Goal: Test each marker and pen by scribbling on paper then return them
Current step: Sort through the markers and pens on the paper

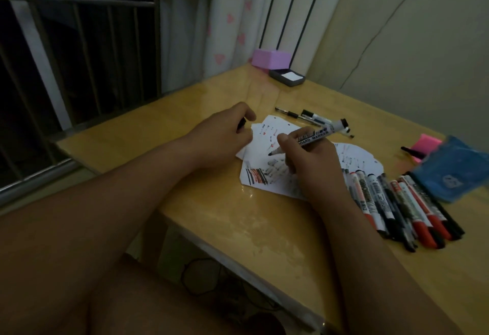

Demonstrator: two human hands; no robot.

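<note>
My right hand [309,159] grips an uncapped white board marker [315,137], its black tip pointing down-left just above the scribbled white paper [267,178]. My left hand [225,133] rests on the upper left sheets of paper, fingers curled round a small black cap [241,123]. Red and black scribble lines mark the paper's lower left. A row of several red and black markers [402,207] lies to the right of my right forearm. Two pens [299,116] lie beyond the paper.
A blue pouch [455,173] and a pink sticky-note pad [426,144] with a black pen on it sit at the right. A purple box [270,57] and a dark ink pad [287,77] stand at the far corner. The wooden table's [238,228] edge runs diagonally on the left.
</note>
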